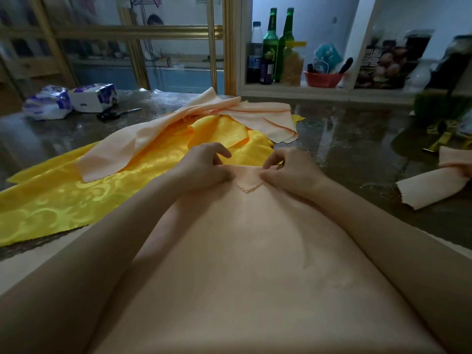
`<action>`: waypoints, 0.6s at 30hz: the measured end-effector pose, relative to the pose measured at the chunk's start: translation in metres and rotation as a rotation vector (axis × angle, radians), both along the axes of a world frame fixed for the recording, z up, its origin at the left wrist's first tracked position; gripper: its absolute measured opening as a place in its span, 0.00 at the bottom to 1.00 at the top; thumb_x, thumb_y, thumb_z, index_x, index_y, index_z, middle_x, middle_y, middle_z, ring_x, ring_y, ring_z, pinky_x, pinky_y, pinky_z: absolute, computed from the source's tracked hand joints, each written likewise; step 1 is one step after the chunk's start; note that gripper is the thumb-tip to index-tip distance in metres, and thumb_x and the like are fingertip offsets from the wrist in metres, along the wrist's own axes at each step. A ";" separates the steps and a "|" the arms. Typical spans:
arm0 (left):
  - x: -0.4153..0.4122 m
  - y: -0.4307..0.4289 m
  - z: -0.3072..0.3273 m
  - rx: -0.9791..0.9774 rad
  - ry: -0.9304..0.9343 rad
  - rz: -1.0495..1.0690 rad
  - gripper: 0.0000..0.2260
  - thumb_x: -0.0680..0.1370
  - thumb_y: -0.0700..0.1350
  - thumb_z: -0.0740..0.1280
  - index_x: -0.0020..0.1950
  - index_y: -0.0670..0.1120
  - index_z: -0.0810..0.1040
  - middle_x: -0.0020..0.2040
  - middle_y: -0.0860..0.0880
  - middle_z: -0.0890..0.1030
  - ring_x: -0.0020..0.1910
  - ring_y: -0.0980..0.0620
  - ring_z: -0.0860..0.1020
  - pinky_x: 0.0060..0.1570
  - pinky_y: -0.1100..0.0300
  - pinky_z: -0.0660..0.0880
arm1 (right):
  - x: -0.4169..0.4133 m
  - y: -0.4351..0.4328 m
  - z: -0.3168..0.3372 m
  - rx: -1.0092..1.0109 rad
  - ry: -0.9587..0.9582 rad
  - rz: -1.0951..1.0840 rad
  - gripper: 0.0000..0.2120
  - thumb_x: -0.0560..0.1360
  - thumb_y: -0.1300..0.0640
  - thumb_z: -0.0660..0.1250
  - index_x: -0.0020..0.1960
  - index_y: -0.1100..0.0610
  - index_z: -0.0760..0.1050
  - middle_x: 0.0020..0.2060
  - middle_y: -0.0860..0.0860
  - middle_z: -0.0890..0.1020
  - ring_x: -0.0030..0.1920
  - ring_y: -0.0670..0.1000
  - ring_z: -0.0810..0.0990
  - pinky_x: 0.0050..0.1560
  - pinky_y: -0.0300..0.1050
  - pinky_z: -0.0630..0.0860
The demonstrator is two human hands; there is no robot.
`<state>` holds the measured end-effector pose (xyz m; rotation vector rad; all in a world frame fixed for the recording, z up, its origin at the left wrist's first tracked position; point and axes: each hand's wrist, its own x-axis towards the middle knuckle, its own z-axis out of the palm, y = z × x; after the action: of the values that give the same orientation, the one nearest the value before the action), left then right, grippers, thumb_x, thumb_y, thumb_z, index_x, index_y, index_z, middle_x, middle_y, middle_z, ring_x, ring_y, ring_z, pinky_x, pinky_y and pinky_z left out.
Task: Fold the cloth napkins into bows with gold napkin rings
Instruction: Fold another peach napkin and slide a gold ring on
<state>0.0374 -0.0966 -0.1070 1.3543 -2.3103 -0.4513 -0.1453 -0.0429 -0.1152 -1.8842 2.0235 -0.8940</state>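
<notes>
Napkin (255,264) far edge pinched: L hand (204,166), R hand (288,171).

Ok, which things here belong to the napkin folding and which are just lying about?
Job: peach napkin pinched by left hand and right hand; spare peach napkins; yellow cloth; folded napkin at right.
Lying about: tissue packs, scissors, green bottles, red bowl.

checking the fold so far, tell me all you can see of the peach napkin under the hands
The peach napkin is smooth, matte cloth with a scalloped stitched edge. It lies flat on the dark table. A corner is folded back at its far end, tip pointing towards the person. The left hand and right hand pinch that fold on either side.
</notes>
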 end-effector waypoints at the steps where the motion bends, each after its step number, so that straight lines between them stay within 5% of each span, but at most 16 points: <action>1: -0.001 -0.001 0.000 -0.012 -0.009 -0.007 0.13 0.75 0.46 0.69 0.59 0.49 0.77 0.48 0.50 0.76 0.47 0.53 0.72 0.44 0.62 0.66 | -0.001 0.001 0.002 0.019 -0.005 0.016 0.08 0.69 0.54 0.71 0.46 0.50 0.75 0.42 0.46 0.77 0.47 0.48 0.76 0.51 0.46 0.73; 4: -0.003 0.002 0.001 -0.140 -0.067 -0.031 0.07 0.76 0.42 0.67 0.53 0.46 0.81 0.49 0.49 0.76 0.49 0.51 0.72 0.47 0.60 0.68 | -0.002 0.002 0.005 0.070 -0.066 0.059 0.21 0.68 0.55 0.73 0.59 0.50 0.74 0.39 0.44 0.73 0.46 0.48 0.74 0.52 0.46 0.70; 8: -0.003 0.006 0.000 -0.216 -0.076 -0.056 0.06 0.77 0.41 0.65 0.51 0.45 0.80 0.48 0.50 0.74 0.48 0.51 0.72 0.50 0.57 0.70 | 0.004 0.004 0.003 -0.005 0.006 0.075 0.06 0.69 0.56 0.70 0.44 0.46 0.76 0.37 0.40 0.73 0.46 0.47 0.73 0.56 0.51 0.70; 10: -0.003 0.008 0.002 -0.202 -0.038 -0.064 0.05 0.76 0.41 0.65 0.49 0.45 0.80 0.47 0.50 0.76 0.47 0.51 0.73 0.47 0.57 0.71 | 0.009 0.004 0.001 -0.106 0.072 0.093 0.08 0.70 0.60 0.68 0.39 0.48 0.73 0.35 0.41 0.74 0.43 0.47 0.72 0.57 0.53 0.70; 14: -0.005 0.015 0.007 -0.135 0.063 -0.097 0.10 0.76 0.49 0.67 0.45 0.42 0.78 0.42 0.48 0.79 0.43 0.50 0.75 0.43 0.55 0.72 | 0.015 0.008 -0.001 -0.257 0.257 0.166 0.10 0.69 0.65 0.64 0.40 0.50 0.70 0.39 0.47 0.73 0.47 0.54 0.74 0.56 0.53 0.68; 18: -0.001 0.012 0.004 -0.126 -0.022 -0.075 0.07 0.76 0.48 0.68 0.47 0.45 0.77 0.42 0.51 0.75 0.44 0.52 0.73 0.38 0.66 0.68 | 0.014 0.009 -0.001 -0.293 0.482 0.238 0.07 0.67 0.68 0.64 0.42 0.58 0.75 0.43 0.54 0.74 0.49 0.58 0.74 0.53 0.50 0.65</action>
<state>0.0366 -0.0846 -0.1028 1.2222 -2.3708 -0.3100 -0.1313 -0.0339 -0.1165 -2.6515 1.9191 -0.7588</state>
